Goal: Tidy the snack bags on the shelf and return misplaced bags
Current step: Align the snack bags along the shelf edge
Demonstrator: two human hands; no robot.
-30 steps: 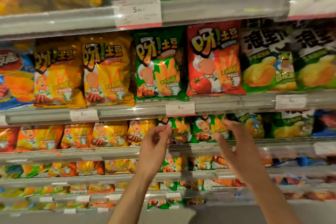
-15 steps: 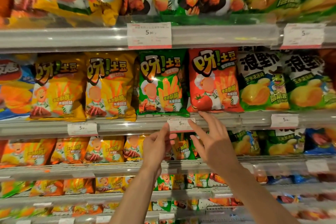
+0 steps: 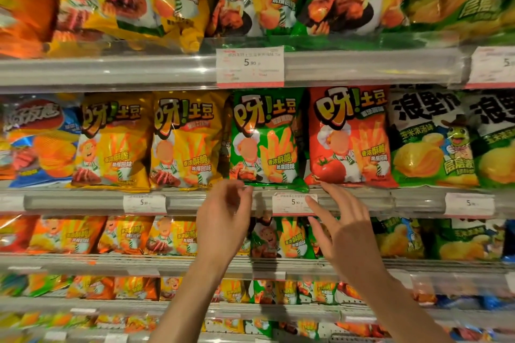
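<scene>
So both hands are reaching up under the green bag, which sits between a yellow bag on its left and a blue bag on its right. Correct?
Not quite. The head view shows the bag right of the green bag is red, not blue. The rest holds: the left hand and right hand reach up just under it, and a yellow bag sits on its left.

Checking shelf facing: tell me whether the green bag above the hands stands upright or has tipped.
Upright: the green bag stands on its bottom edge, print level, facing out.

store aisle | tiered metal shelving [image 3: 111, 69] w/ price tags [image 3: 250, 66] | light prob. overhead, glare
</scene>
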